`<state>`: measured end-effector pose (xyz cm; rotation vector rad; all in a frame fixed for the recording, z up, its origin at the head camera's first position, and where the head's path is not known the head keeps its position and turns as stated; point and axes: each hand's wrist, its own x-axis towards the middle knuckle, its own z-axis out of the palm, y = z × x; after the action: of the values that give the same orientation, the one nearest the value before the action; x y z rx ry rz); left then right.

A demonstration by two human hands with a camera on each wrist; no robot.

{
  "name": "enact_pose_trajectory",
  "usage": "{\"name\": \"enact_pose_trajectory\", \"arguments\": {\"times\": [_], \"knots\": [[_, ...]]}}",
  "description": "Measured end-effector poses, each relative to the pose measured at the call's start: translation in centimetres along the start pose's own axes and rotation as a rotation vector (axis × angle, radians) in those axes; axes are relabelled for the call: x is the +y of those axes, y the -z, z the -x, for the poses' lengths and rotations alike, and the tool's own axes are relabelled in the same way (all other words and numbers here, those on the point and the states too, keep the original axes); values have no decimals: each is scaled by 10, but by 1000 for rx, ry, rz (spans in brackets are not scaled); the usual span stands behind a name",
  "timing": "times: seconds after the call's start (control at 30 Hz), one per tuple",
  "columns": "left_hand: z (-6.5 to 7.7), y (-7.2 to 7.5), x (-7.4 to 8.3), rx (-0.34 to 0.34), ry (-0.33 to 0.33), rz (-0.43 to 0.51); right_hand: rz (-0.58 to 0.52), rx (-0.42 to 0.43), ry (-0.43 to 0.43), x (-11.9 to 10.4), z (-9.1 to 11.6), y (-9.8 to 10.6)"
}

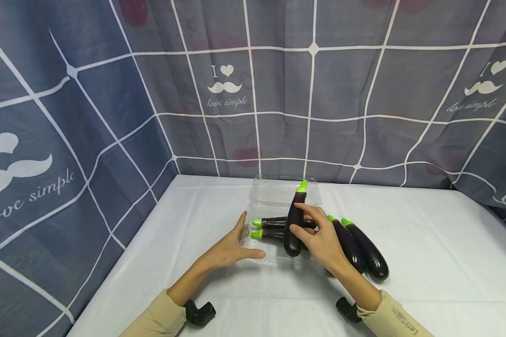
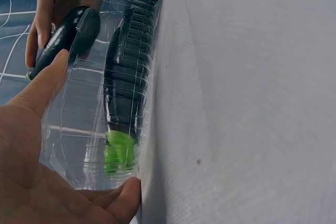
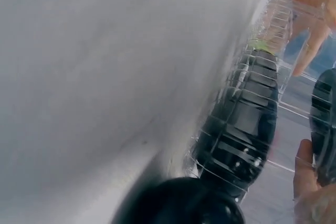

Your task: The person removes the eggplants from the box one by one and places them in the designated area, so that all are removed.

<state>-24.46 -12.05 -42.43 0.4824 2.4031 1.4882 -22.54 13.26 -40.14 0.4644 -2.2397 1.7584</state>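
My right hand (image 1: 323, 238) grips a dark eggplant (image 1: 294, 224) with a bright green stem end, tilted above a clear plastic clamshell box (image 1: 274, 256). Two more eggplants (image 1: 271, 223) lie side by side in the box, green ends to the left. My left hand (image 1: 229, 247) is at the box's left end, thumb and fingers spread wide around it. Through the clear wall in the left wrist view, the green ends (image 2: 119, 150) show near the left fingers. The held eggplant (image 2: 65, 38) partly hides the two in the box.
Two loose eggplants (image 1: 364, 250) lie on the white tablecloth (image 1: 438, 243) to the right of the box, beside my right forearm. The box's open lid (image 1: 270, 191) lies back toward the grey checked curtain (image 1: 341, 84). Black wrist devices (image 1: 200, 313) sit at both cuffs.
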Motion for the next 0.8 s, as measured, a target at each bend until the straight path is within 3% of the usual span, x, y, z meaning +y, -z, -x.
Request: {"name": "enact_pose_trajectory", "arguments": {"times": [0.4,0.6,0.8], "knots": [[2,0,1,0,17,-31,75,-43,-30,-22,8,34],[2,1,0,-1,15,-37,228,-61,-8,-27,14,67],[1,0,0,-3,18,-34,381,-82,-38,-26,25,96]]}}
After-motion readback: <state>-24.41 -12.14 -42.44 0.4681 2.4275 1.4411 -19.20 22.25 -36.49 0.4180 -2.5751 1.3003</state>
